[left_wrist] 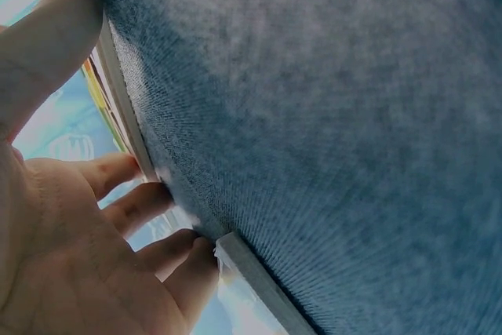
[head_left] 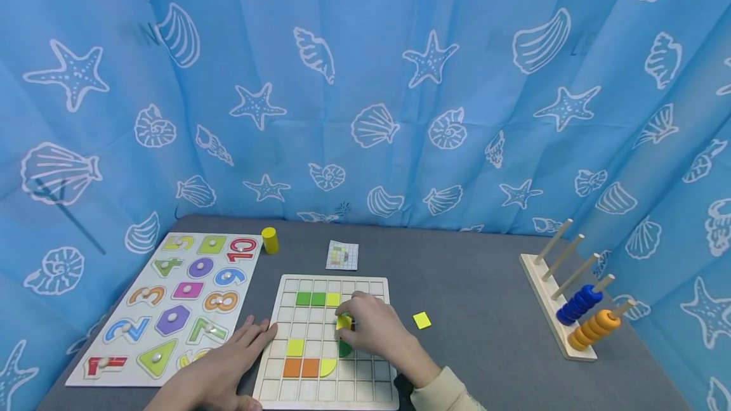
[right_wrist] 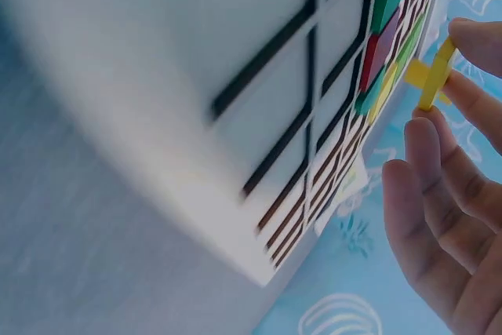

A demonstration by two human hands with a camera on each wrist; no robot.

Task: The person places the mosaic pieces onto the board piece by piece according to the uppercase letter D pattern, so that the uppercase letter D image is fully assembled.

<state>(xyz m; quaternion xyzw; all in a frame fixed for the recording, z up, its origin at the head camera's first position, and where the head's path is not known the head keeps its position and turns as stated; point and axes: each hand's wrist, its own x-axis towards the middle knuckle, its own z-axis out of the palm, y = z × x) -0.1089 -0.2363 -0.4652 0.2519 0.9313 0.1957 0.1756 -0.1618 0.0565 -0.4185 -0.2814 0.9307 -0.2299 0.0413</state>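
A white grid board [head_left: 325,405] lies on the grey table with coloured tiles in some cells. My right hand [head_left: 374,328] is over its right-middle part, pinching a yellow tile [right_wrist: 436,76] between thumb and fingertips, raised off the board in the right wrist view. Under that hand, a dark green tile [head_left: 345,349] and a red tile [right_wrist: 380,54] are partly hidden. Green tiles [head_left: 311,299], orange tiles [head_left: 301,368], a yellow square [head_left: 295,347] and a yellow quarter-round [head_left: 328,368] sit in other cells. My left hand [head_left: 231,357] rests at the board's left edge, fingers extended.
Right of the board lies a loose yellow tile [head_left: 422,320]. A printed pattern card [head_left: 342,255] is behind it. At left are a number-and-shape puzzle [head_left: 143,271] and a yellow cylinder [head_left: 270,240]. A wooden peg stand [head_left: 556,309] with blue and orange rings stands at right.
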